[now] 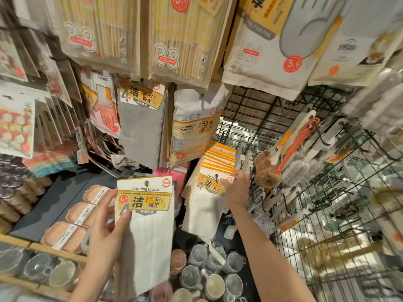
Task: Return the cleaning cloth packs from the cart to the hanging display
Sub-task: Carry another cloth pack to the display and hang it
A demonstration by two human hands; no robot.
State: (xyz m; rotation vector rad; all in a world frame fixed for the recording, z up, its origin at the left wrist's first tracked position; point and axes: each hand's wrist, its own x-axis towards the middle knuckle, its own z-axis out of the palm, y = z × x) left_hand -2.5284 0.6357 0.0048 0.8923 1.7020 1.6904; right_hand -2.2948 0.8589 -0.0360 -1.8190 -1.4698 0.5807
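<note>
My left hand [106, 227] grips a pack of white cleaning towels [150, 227] by its left edge, thumb across the front, holding it upright in front of the display. Its yellow and white header card faces me. To the right, several identical white packs [209, 192] hang in a row on a hook. My right hand [236, 188] pinches the top right corner of the front hanging pack at its header card. A grey cleaning towel pack [141, 127] hangs higher up to the left.
Cleaning sponge bags [192, 131], chopstick packs [176, 40] and glove packs [268, 44] hang above. A black wire grid [322, 192] with brushes [270, 171] stands at the right. Soap pads [76, 219] lie on a dark shelf at left, and mugs [209, 275] stand below.
</note>
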